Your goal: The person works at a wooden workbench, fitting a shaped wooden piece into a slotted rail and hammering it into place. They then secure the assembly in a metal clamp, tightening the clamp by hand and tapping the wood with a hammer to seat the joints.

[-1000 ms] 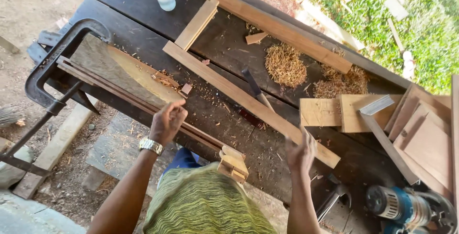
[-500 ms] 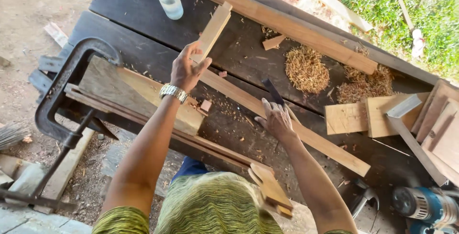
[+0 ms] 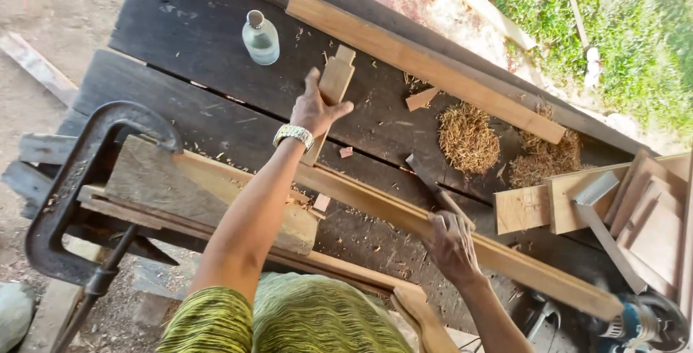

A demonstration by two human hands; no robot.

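My left hand (image 3: 314, 107) reaches across the dark wooden workbench (image 3: 202, 35) and closes on a short notched wooden piece (image 3: 333, 86) lying near a small glass bottle (image 3: 260, 37). My right hand (image 3: 451, 243) rests on the long wooden strip (image 3: 520, 266) that runs diagonally over the bench, fingers curled around its edge. A chisel (image 3: 437, 190) lies just above that hand, touching the strip.
A large black clamp (image 3: 72, 180) holds a thick board (image 3: 166, 187) at the bench's left end. A long plank (image 3: 426, 64), two heaps of shavings (image 3: 469, 138), square offcuts (image 3: 541, 205) and a blue power tool (image 3: 642, 320) lie to the right.
My left hand has moved from the bench's near edge outward to the short wooden piece. My right hand has shifted left along the long strip.
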